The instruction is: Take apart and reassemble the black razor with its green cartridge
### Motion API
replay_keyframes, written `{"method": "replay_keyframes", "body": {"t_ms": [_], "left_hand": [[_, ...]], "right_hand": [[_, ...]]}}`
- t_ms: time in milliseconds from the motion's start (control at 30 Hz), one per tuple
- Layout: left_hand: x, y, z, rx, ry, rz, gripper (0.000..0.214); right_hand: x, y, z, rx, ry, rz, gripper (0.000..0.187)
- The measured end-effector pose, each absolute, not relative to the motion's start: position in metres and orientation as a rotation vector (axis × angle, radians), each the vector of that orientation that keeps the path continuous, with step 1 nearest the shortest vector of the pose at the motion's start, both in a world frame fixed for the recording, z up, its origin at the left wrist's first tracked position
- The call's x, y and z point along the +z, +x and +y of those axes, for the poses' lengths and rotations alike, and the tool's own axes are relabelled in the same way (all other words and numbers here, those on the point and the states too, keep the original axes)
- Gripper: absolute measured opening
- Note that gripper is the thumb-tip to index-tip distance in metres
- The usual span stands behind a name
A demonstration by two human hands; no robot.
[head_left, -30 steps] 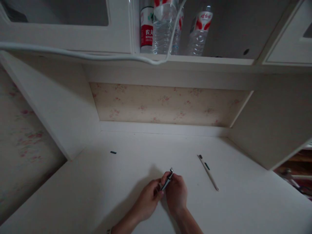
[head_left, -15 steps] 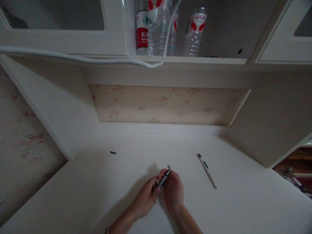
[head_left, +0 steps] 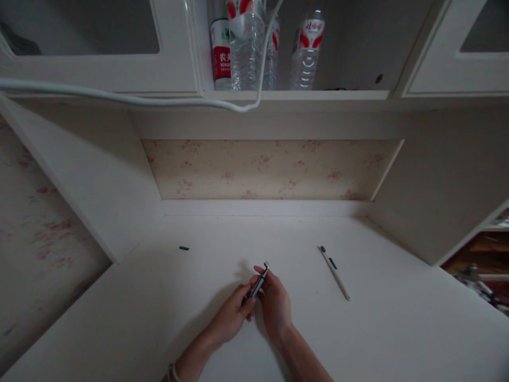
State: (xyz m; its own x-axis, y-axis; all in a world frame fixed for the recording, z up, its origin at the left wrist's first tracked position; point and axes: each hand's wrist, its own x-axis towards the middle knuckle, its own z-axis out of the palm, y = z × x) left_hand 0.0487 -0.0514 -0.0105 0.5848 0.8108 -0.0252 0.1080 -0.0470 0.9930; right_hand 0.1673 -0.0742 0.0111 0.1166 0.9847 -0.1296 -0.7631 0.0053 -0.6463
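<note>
Low in the head view, both my hands meet over the white tabletop. A small, slim black-and-grey tool with a shiny, bent metal tip slants between them; its exact kind is unclear. My left hand is closed, thumb and fingers pinching the tool's lower end. My right hand curls around the upper part near the metal tip, its fingers partly hidden. To the right lies a white toothbrush with dark bristles, a small dark green piece against it. Another dark green piece rests to the left.
Above the table hangs a white cabinet with several plastic bottles on its open shelf. A white cable droops across the front of it. White side panels stand left and right.
The whole view has shifted slightly. My hands and the tool appear a little higher and farther left, with both hands still on the tool. The toothbrush and green pieces stay in place.
</note>
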Motion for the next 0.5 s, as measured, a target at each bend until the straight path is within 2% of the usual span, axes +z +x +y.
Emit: {"method": "replay_keyframes", "body": {"t_ms": [100,500], "left_hand": [[-0.008,0.048,-0.051,0.664,1.616,0.813,0.042],[-0.001,0.056,-0.056,0.761,1.78,0.889,0.029]], "right_hand": [[0.014,0.167,-0.075,1.422,-0.684,-0.407,0.043],[0.0,0.168,-0.072,1.215,-0.873,-0.446,0.039]]}}
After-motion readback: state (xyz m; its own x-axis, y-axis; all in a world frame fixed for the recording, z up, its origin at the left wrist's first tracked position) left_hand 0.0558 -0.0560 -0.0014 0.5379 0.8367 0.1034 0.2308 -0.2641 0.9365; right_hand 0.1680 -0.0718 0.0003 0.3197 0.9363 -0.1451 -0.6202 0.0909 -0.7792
